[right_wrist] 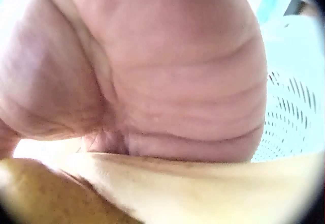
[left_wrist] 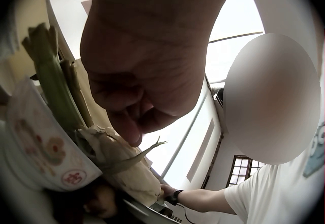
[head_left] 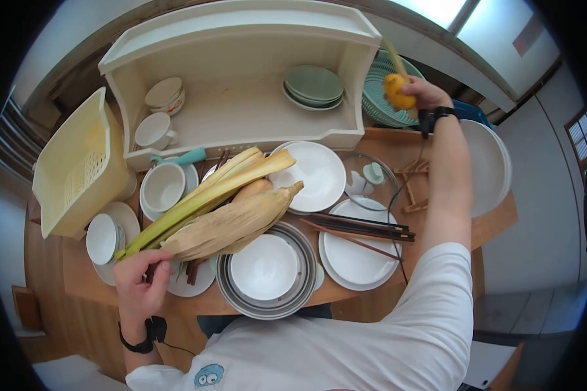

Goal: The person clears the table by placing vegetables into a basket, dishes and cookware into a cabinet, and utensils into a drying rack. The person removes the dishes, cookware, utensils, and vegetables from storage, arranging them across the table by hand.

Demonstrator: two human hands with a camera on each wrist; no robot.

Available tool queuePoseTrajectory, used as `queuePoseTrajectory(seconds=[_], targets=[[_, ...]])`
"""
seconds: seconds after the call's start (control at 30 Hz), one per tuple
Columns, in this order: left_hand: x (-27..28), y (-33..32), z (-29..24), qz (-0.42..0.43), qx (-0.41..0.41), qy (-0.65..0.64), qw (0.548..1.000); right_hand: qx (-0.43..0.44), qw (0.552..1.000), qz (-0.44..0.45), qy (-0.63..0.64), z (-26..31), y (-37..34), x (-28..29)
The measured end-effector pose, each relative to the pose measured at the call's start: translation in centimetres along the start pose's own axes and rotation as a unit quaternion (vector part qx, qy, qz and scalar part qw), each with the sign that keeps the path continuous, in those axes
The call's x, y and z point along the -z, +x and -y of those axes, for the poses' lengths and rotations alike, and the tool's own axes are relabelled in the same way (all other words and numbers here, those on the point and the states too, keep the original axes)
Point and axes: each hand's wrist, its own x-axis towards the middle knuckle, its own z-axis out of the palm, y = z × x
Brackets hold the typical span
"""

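My right hand (head_left: pixel 424 93), raised over the green plastic basket (head_left: pixel 375 91), grips a lumpy yellow fruit or root (head_left: pixel 398 91) and a long pale stalk (head_left: pixel 394 55). Up close in the right wrist view, the yellow thing (right_wrist: pixel 56 193) is speckled brown and the stalk (right_wrist: pixel 213 183) is smooth. My left hand (head_left: pixel 140 280), fingers curled, is right at the lower end of a bundle of dry corn husk (head_left: pixel 228 228) and green stalks (head_left: pixel 189 205); I cannot tell whether it pinches the husk. The bundle lies slanting across the dishes.
A cream shelf (head_left: pixel 241 26) stands at the back with cups and green bowls. A yellow basket (head_left: pixel 68 169) is at left. Plates, bowls, black chopsticks (head_left: pixel 365 226), a glass lid (head_left: pixel 372 186) and a steel pot (head_left: pixel 310 274) crowd the table; a white basin (head_left: pixel 479 169) is at right.
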Motion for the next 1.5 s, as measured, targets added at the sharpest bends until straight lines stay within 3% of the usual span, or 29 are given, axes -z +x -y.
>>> queuePoseTrajectory(seconds=[0.2, 0.3, 0.5, 0.7, 0.77, 0.83, 0.87, 0.9, 0.97, 1.03, 1.1, 1.17, 1.23, 1.37, 1.43, 1.5], targets=[[0.6, -0.6, -0.1, -0.01, -0.008, -0.018, 1.0, 0.213, 0.975, -0.03, -0.061, 6.0, -6.6, -2.7], [1.0, -1.3, 0.1, -0.024, -0.023, -0.023, 0.999, 0.235, 0.966, -0.023, -0.108, 8.4, -9.0, -7.7], [1.6, -2.7, -0.2, -0.023, -0.069, -0.031, 0.997, 0.099, 0.953, 0.154, -0.242, 6.9, -6.3, -21.0], [3.0, -4.9, 0.3, -0.037, -0.075, -0.024, 0.996, -0.01, 0.971, 0.189, -0.148, 2.5, -2.5, -27.3], [3.6, -5.4, 0.5, -0.042, -0.073, -0.032, 0.996, 0.006, 0.967, 0.178, -0.182, 3.5, -2.0, -28.9], [4.0, -5.9, 1.1, -0.05, -0.063, -0.039, 0.996, 0.007, 0.934, 0.117, -0.339, 5.4, -2.0, -30.3], [4.1, -6.0, 1.4, -0.05, -0.058, -0.05, 0.996, 0.048, 0.878, 0.115, -0.462, 6.6, -1.3, -30.9], [4.2, -6.1, 1.6, -0.051, -0.057, -0.049, 0.996, 0.049, 0.878, 0.116, -0.462, 7.9, -1.1, -31.8], [4.3, -6.2, 1.9, -0.055, -0.059, -0.058, 0.995, 0.077, 0.806, 0.108, -0.577, 9.9, -0.4, -34.0], [4.1, -6.3, 2.2, -0.056, -0.053, -0.061, 0.995, 0.103, 0.792, 0.124, -0.59, 10.4, 1.6, -35.9], [4.8, -6.8, 2.2, -0.071, -0.044, -0.05, 0.995, 0.142, 0.747, 0.187, -0.622, 11.0, 3.4, -39.1], [5.2, -7.0, 2.2, -0.03, -0.019, -0.036, 0.999, 0.168, 0.731, 0.185, -0.635, 10.0, 5.0, -42.1], [5.6, -7.3, 2.5, -0.045, -0.031, -0.028, 0.998, 0.173, 0.69, 0.206, -0.672, 9.2, 6.2, -44.3], [6.9, -8.0, 2.9, -0.053, -0.029, -0.02, 0.998, 0.116, 0.674, 0.175, -0.708, 8.2, 7.0, -46.5], [7.4, -8.0, 3.3, -0.055, -0.013, -0.025, 0.998, 0.146, 0.681, 0.17, -0.697, 7.9, 6.4, -47.0], [8.3, -6.8, 4.1, -0.148, -0.027, -0.022, 0.988, 0.173, 0.691, 0.163, -0.683, 7.6, 5.7, -46.9]])
